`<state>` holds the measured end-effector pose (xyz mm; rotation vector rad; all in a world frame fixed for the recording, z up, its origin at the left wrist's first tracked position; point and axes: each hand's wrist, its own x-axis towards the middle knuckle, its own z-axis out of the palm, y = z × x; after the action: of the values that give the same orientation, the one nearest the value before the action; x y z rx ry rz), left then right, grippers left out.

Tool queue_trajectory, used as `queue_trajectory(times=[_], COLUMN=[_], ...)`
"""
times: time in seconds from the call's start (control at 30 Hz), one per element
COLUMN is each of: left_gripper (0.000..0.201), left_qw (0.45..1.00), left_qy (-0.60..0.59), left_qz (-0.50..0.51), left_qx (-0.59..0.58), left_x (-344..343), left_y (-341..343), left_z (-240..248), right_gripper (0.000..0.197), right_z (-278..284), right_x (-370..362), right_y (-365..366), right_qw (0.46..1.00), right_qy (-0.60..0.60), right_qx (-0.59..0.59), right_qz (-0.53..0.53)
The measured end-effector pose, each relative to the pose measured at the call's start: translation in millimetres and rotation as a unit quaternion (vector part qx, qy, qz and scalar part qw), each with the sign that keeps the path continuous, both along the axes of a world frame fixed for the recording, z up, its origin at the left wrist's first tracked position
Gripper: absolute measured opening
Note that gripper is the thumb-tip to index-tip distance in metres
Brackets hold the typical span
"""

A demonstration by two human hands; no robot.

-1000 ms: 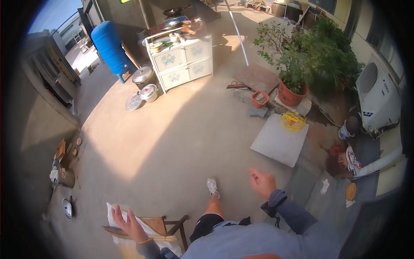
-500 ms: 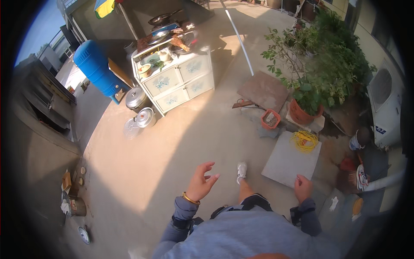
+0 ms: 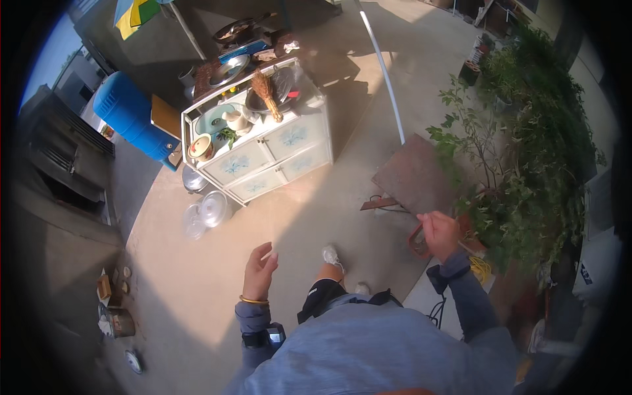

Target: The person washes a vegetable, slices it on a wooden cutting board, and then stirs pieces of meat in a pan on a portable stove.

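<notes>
A ribbed blue plastic tank [image 3: 128,122], rounded like a barrel, leans into view at far left. Near it on the smooth concrete ground [image 3: 174,270] sits a round, shiny metal pot [image 3: 214,209]. Behind that stands a white cabinet [image 3: 293,138], its 4 glossy panels printed with pale blue flowers; it bears a squat cream bowl [image 3: 201,147] and a bundled, coarse reddish-brown brush [image 3: 264,94]. A straight white pole [image 3: 383,72] slants toward a flat, rough reddish board [image 3: 418,170]. Beside the board is a red pot [image 3: 416,242], then leafy green plants [image 3: 540,151].

The left hand [image 3: 259,271], wrist banded in gold, is raised over bare concrete, fingers loosely bent, thumb apart, holding nothing; the metal pot is nearest. The right hand [image 3: 440,234] has fingers curled toward the thumb, overlapping the red pot's edge in view; I cannot tell whether they grip anything.
</notes>
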<state>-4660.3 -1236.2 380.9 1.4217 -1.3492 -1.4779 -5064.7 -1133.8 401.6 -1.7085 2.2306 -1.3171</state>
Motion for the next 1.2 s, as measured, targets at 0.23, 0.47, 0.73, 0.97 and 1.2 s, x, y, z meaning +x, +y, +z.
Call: queue_trajectory(times=[0.23, 0.47, 0.73, 0.97, 1.2], left_gripper=[0.037, 0.038, 0.044, 0.043, 0.053], left_qw=[0.997, 0.974, 0.965, 0.981, 0.966], left_qy=[0.013, 0.035, 0.099, 0.163, 0.256], left_qz=[0.058, -0.225, -0.239, -0.103, 0.040], left_qx=[0.051, -0.013, -0.033, -0.035, -0.006], left_x=[-56.9, -204.5, -319.2, -398.3, -440.4], left_y=[-175.9, -326.9, -484.0, -608.8, -695.0], left_z=[-3.4, 52.2, 64.4, 53.8, 93.1], right_gripper=[0.012, 0.011, 0.012, 0.016, 0.021], right_z=[9.2, 31.6, 23.7, 21.5, 60.9], right_x=[-49.2, -113.6, -216.7, -323.8, -283.6], right_y=[-177.8, -326.1, -532.0, -757.3, -986.4], right_qw=[0.999, 0.999, 0.995, 0.982, 0.930], right_qy=[0.041, -0.027, 0.000, 0.010, -0.109], right_qx=[0.006, -0.016, -0.050, -0.023, -0.110], right_qz=[0.004, -0.010, 0.086, 0.187, 0.333])
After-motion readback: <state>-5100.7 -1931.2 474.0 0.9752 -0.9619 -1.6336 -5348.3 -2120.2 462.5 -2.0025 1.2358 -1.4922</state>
